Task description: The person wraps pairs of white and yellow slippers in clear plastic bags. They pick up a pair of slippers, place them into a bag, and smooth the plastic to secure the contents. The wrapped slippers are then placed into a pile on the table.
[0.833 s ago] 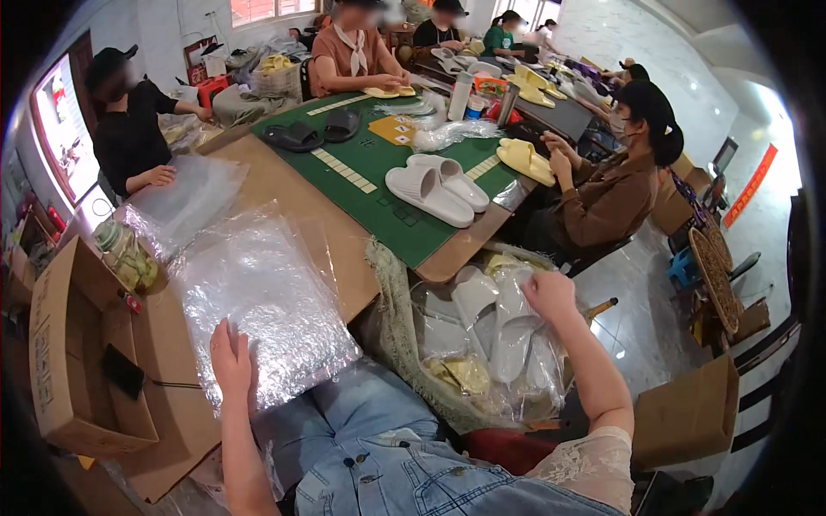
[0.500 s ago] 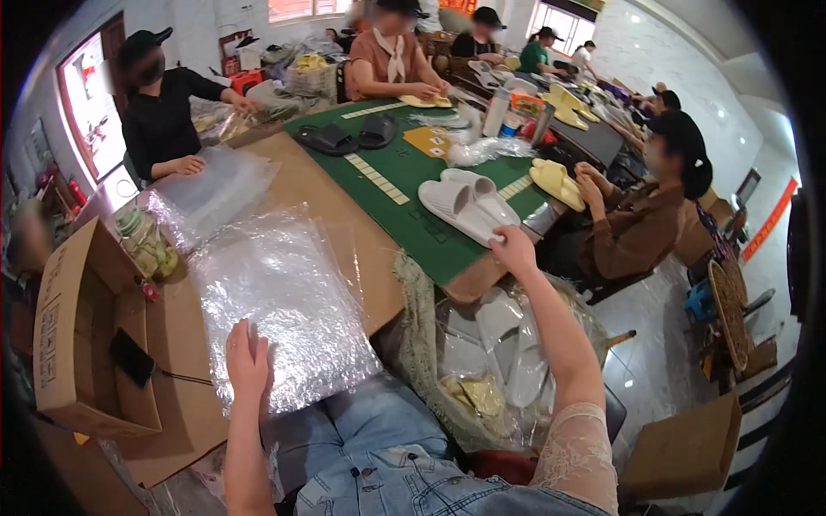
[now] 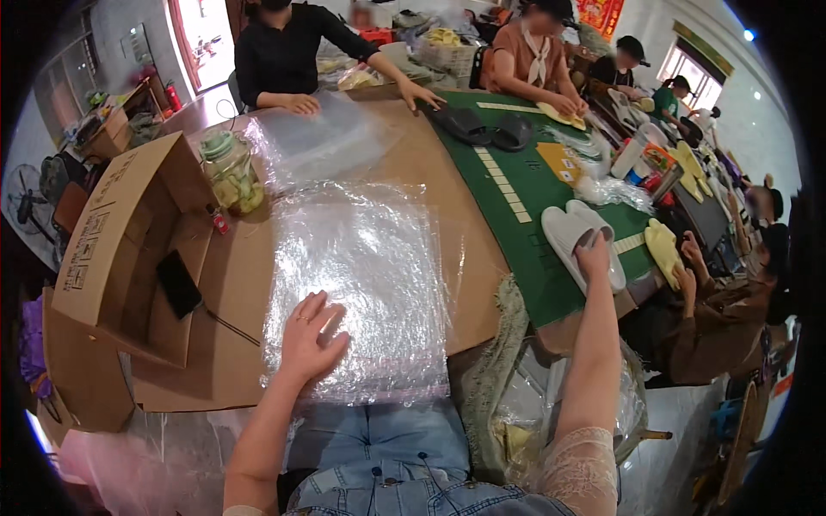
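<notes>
My left hand [image 3: 313, 342] lies spread on a stack of clear plastic bags [image 3: 361, 258] in front of me. Its fingers are apart and hold nothing. At the right, my right hand [image 3: 594, 256] is closed on a pair of light grey slippers [image 3: 565, 239] on the green mat [image 3: 538, 275]. The fingers reach in between the two slippers, so their tips are partly hidden. A pair of black slippers [image 3: 469, 125] lies farther back on the mat, where a co-worker's hand [image 3: 419, 96] reaches toward it.
An open cardboard box [image 3: 112, 249] at the left holds a black phone [image 3: 178, 284]. Beside it stand a glass jar [image 3: 231, 176] and a small red bottle [image 3: 217, 220]. More clear bags [image 3: 331, 142] lie under another person's hand. Yellow slippers [image 3: 661, 249] are at the right, near a seated person.
The view has swung left. My right hand has gone from the grey slippers' heel end to a grip between them. My left fingers have spread. The co-worker's hand has come near the black slippers.
</notes>
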`<action>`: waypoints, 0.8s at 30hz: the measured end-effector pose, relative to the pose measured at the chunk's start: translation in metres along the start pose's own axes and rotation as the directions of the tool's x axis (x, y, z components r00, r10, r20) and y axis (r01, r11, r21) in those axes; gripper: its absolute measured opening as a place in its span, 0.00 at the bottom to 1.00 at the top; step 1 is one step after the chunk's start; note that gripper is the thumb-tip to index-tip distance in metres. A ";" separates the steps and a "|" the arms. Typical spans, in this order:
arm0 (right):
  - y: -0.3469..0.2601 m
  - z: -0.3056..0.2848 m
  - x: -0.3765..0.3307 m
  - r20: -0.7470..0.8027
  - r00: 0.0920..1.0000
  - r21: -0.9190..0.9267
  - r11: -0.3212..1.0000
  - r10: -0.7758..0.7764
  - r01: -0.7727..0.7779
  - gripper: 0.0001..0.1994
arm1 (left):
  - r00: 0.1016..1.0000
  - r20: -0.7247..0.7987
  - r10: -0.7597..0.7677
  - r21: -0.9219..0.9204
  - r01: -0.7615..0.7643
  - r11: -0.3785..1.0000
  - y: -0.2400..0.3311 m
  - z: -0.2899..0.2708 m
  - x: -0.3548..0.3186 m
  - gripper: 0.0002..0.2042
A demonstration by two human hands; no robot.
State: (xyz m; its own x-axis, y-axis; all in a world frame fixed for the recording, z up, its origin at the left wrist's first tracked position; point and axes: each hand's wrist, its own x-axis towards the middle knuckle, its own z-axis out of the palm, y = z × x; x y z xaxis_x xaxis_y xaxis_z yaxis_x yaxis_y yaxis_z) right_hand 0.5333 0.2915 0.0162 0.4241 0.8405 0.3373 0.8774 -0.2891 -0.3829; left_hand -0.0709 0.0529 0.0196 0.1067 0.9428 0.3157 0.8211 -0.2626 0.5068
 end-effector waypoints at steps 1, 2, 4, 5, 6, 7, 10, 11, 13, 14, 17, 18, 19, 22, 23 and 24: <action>-0.006 -0.004 -0.002 0.029 1.000 0.015 1.000 0.004 -0.004 0.33 | 0.996 0.080 0.045 0.043 -0.049 0.998 0.000 -0.006 0.000 0.28; -0.027 -0.009 -0.005 0.070 0.998 0.033 0.999 -0.006 0.004 0.30 | 0.985 0.158 0.069 0.087 -0.083 0.993 0.003 -0.018 -0.005 0.29; -0.015 -0.011 -0.016 -0.106 0.990 0.019 0.995 -0.095 0.097 0.20 | 0.934 0.345 0.098 0.036 -0.118 0.992 0.008 -0.029 0.003 0.33; -0.013 -0.014 -0.023 -0.075 0.994 0.025 0.997 -0.076 0.078 0.20 | 0.931 0.353 0.097 0.032 -0.116 0.993 0.009 -0.031 0.006 0.34; -0.018 -0.017 -0.032 -0.039 0.997 0.034 0.997 -0.062 0.063 0.20 | 0.929 0.361 0.088 0.031 -0.106 0.994 0.010 -0.032 0.006 0.35; -0.023 -0.020 -0.043 -0.003 0.999 0.042 0.998 -0.046 0.047 0.20 | 0.926 0.369 0.079 0.031 -0.097 0.995 0.011 -0.031 0.006 0.36; -0.045 -0.026 -0.088 0.019 0.999 0.125 0.992 -0.036 0.033 0.21 | 0.969 0.244 -0.028 0.154 -0.010 0.988 0.023 -0.014 0.000 0.39; -0.053 -0.032 -0.104 0.025 0.999 0.141 0.989 -0.040 0.036 0.21 | 0.980 0.189 -0.066 0.189 0.030 0.982 0.028 -0.007 -0.002 0.39; -0.074 -0.040 -0.132 0.077 0.996 0.095 0.995 -0.036 0.028 0.23 | 0.993 0.107 -0.040 0.292 0.007 0.956 0.030 0.007 -0.006 0.37; -0.080 -0.044 -0.146 0.066 0.996 0.076 0.996 -0.055 0.050 0.24 | 0.995 0.087 -0.038 0.312 0.009 0.950 0.032 0.013 -0.005 0.37; -0.084 -0.042 -0.166 0.035 0.995 -0.050 0.994 -0.092 0.093 0.26 | 0.997 0.070 0.035 0.264 -0.053 0.963 0.030 0.020 -0.003 0.36; -0.083 -0.040 -0.169 0.026 0.995 -0.103 0.990 -0.099 0.101 0.27 | 0.993 0.082 0.085 0.222 -0.102 0.970 0.029 0.021 0.000 0.37; -0.082 -0.040 -0.169 0.048 0.995 -0.110 0.989 -0.091 0.096 0.28 | 0.987 0.093 0.135 0.180 -0.150 0.972 0.029 0.021 0.001 0.38; -0.089 -0.043 -0.167 0.086 0.994 -0.113 0.990 -0.073 0.082 0.29 | 0.977 0.188 0.098 0.172 -0.131 0.976 0.046 0.017 0.004 0.38; -0.093 -0.044 -0.169 0.083 0.994 -0.109 0.991 -0.074 0.082 0.30 | 0.973 0.220 0.070 0.179 -0.111 0.978 0.048 0.017 0.004 0.38; -0.096 -0.046 -0.170 0.080 0.994 -0.105 0.991 -0.075 0.083 0.30 | 0.979 0.188 0.075 0.184 -0.111 0.977 0.047 0.020 0.002 0.34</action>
State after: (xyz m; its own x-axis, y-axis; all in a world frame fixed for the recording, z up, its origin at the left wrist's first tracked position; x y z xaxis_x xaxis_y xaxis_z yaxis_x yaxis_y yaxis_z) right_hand 0.3874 0.1556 0.0350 0.3382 0.8935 0.2954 0.9283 -0.2651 -0.2609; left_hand -0.0207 0.0471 0.0279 0.2719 0.9421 0.1962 0.8934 -0.3229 0.3123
